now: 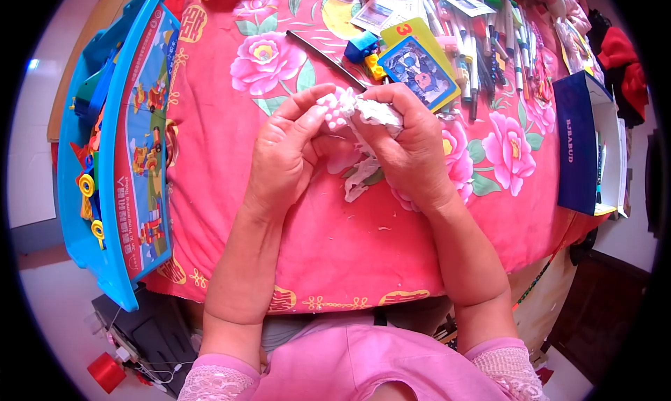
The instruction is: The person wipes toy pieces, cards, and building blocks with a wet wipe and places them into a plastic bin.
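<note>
My left hand (283,149) pinches a small pink item with white dots (333,114), its kind unclear, between thumb and fingers. My right hand (412,146) is closed on a crumpled white tissue (379,113), thumb pressed on top. The two hands almost meet, and the dotted item and the tissue touch between them. A torn white strip (359,179) hangs or lies just below; whether it joins the tissue is hard to see. Beyond my fingers lie a thin dark stick (325,59), blue toy blocks (361,46) and a yellow block (375,67).
A red flowered cloth (335,247) covers the table. At left stands a blue bin (94,254) of toy parts. Picture cards (419,73) and several pens and markers (475,66) lie at the back right. An open dark blue box (579,146) sits at the right edge.
</note>
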{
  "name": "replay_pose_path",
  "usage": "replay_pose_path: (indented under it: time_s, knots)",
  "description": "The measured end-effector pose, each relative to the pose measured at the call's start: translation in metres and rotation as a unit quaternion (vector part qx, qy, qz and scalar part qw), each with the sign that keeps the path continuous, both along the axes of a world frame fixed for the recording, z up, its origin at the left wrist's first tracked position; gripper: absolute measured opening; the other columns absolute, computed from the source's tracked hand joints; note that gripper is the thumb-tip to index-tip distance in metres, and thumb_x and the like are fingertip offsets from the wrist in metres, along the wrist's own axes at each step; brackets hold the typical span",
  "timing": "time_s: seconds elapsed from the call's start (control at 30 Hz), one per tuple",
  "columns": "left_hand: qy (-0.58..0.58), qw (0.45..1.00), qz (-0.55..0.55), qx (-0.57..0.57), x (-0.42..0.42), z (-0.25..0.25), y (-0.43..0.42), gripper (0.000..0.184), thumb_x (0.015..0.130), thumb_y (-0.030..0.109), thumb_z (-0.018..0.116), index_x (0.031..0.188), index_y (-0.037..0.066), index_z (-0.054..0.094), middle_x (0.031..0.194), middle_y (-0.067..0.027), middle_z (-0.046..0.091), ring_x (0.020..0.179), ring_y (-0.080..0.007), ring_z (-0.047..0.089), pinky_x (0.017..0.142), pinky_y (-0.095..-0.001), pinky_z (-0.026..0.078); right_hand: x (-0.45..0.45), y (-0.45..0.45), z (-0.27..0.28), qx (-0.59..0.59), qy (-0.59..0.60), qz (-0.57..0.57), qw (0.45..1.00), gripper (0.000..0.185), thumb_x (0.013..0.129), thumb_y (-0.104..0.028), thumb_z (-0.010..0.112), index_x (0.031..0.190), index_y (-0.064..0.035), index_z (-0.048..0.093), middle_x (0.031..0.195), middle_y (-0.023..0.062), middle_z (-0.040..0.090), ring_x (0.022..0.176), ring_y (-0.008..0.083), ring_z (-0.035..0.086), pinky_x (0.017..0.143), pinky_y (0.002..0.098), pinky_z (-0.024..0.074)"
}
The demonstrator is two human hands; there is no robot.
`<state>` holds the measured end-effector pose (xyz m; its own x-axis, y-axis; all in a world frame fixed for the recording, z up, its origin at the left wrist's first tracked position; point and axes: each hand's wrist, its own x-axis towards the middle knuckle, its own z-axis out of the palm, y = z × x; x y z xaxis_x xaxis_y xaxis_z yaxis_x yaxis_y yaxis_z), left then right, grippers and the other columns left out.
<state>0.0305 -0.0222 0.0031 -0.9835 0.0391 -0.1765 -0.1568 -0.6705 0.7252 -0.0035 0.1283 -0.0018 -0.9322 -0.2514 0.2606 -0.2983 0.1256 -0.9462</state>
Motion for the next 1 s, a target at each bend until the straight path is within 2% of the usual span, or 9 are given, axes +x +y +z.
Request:
replay_pose_path:
  time_s: [0.2, 0.4, 0.5, 0.63, 0.67, 0.77, 0.83, 0.9, 1.0]
  knots:
    - [0.011, 0.997, 0.058, -0.043, -0.004, -0.007, -0.012, 0.031, 0.088, 0.006, 0.053, 0.117, -0.002, 0.045, 0.094, -0.0112, 0.06, 0.074, -0.0148, 0.063, 0.061, -0.0236, 0.053, -0.005, 0.002, -0.002, 0.078, 0.107, 0.0, 0.991, 0.023, 0.072, -0.001, 0.063, 0.094, -0.0037, 0.057, 0.083, 0.0118, 0.057, 0.077, 0.0264, 0.058, 0.065, 0.0339, 0.0465]
    - [0.009, 0.997, 0.055, -0.047, -0.004, -0.005, -0.014, 0.03, 0.087, 0.006, 0.055, 0.115, -0.001, 0.048, 0.093, -0.0091, 0.06, 0.076, -0.0157, 0.063, 0.062, -0.0232, 0.053, -0.003, 0.002, -0.006, 0.152, 0.108, 0.022, 0.982, 0.023, 0.071, -0.004, 0.062, 0.093, -0.0086, 0.058, 0.084, 0.0118, 0.057, 0.077, 0.0316, 0.058, 0.063, 0.0379, 0.0469]
    - [0.013, 0.996, 0.074, -0.049, -0.004, -0.008, -0.012, 0.028, 0.087, 0.005, 0.055, 0.114, 0.0, 0.05, 0.093, -0.0084, 0.06, 0.078, -0.0163, 0.063, 0.062, -0.0231, 0.053, 0.002, 0.002, -0.005, 0.206, 0.099, 0.061, 0.972, 0.021, 0.072, -0.008, 0.061, 0.092, -0.0109, 0.058, 0.084, 0.0113, 0.057, 0.077, 0.0331, 0.058, 0.063, 0.0392, 0.0472]
    - [0.009, 0.997, 0.064, -0.041, -0.005, -0.008, -0.014, 0.029, 0.087, 0.005, 0.054, 0.115, 0.0, 0.049, 0.09, -0.0082, 0.06, 0.079, -0.017, 0.063, 0.064, -0.0235, 0.053, 0.012, 0.005, 0.003, 0.217, 0.042, 0.218, 0.951, 0.015, 0.07, -0.009, 0.06, 0.086, -0.0095, 0.059, 0.084, 0.0127, 0.057, 0.076, 0.0335, 0.059, 0.064, 0.0401, 0.0479]
    - [0.013, 0.998, 0.058, -0.036, -0.005, -0.011, -0.016, 0.029, 0.087, 0.005, 0.054, 0.115, 0.0, 0.049, 0.089, -0.0083, 0.06, 0.079, -0.0171, 0.063, 0.064, -0.0237, 0.053, 0.015, 0.007, 0.011, 0.179, -0.019, 0.302, 0.936, 0.015, 0.071, -0.003, 0.059, 0.086, -0.0064, 0.059, 0.081, 0.0118, 0.059, 0.071, 0.0274, 0.061, 0.061, 0.0361, 0.0488]
    - [0.02, 0.998, 0.052, -0.025, -0.006, -0.013, -0.018, 0.029, 0.087, 0.004, 0.053, 0.116, 0.0, 0.048, 0.089, -0.0091, 0.06, 0.08, -0.0179, 0.063, 0.064, -0.0242, 0.054, 0.016, 0.01, 0.011, -0.02, -0.075, 0.286, 0.955, 0.019, 0.073, 0.004, 0.057, 0.09, -0.0033, 0.06, 0.077, 0.009, 0.059, 0.067, 0.0182, 0.061, 0.058, 0.0299, 0.0484]
    - [0.025, 0.998, 0.053, -0.016, -0.006, -0.013, -0.019, 0.029, 0.088, 0.005, 0.052, 0.116, 0.0, 0.047, 0.089, -0.0097, 0.061, 0.081, -0.0187, 0.064, 0.064, -0.0247, 0.054, 0.005, 0.013, 0.019, -0.038, -0.185, 0.213, 0.959, 0.018, 0.077, 0.004, 0.058, 0.093, -0.0017, 0.059, 0.079, 0.0056, 0.059, 0.066, 0.0116, 0.057, 0.059, 0.0253, 0.0468]
    - [0.033, 0.998, 0.053, -0.004, -0.006, -0.013, -0.019, 0.029, 0.088, 0.005, 0.052, 0.116, 0.0, 0.047, 0.09, -0.0101, 0.061, 0.082, -0.0196, 0.064, 0.064, -0.0252, 0.054, 0.002, 0.011, 0.009, 0.023, -0.151, 0.129, 0.98, 0.021, 0.074, 0.001, 0.06, 0.094, -0.004, 0.058, 0.08, 0.0071, 0.058, 0.069, 0.0167, 0.059, 0.059, 0.0285, 0.0472]
    - [0.02, 0.998, 0.054, -0.013, -0.007, -0.013, -0.022, 0.03, 0.09, 0.008, 0.05, 0.119, 0.0, 0.046, 0.095, -0.0105, 0.06, 0.08, -0.0182, 0.063, 0.065, -0.0255, 0.055, 0.001, 0.005, -0.01, 0.176, 0.127, 0.11, 0.97, 0.024, 0.07, -0.003, 0.062, 0.093, -0.0074, 0.056, 0.081, 0.0089, 0.057, 0.072, 0.0255, 0.06, 0.059, 0.0345, 0.0471]
